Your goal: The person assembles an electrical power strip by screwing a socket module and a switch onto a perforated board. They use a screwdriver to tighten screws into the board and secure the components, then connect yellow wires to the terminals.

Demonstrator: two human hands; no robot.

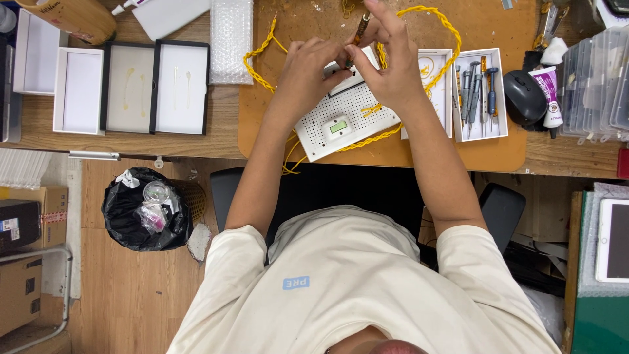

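Note:
A white perforated device [344,121] with a small green display lies tilted on the brown mat [393,154]. A twisted yellow cable [445,29] loops around it. My right hand [386,62] holds an upright screwdriver [360,27] with an orange-brown handle, its tip down at the device's far end. My left hand [311,69] rests on the same end of the device, fingers pressed beside the screwdriver tip. The tip and the spot it touches are hidden by my fingers.
A white tray of several screwdrivers [480,92] sits right of the device, a black mouse [524,97] and a tube [547,95] beyond it. White boxes and lids [131,85] lie at left, bubble wrap [230,39] above. A black-lined bin [147,210] stands below the desk.

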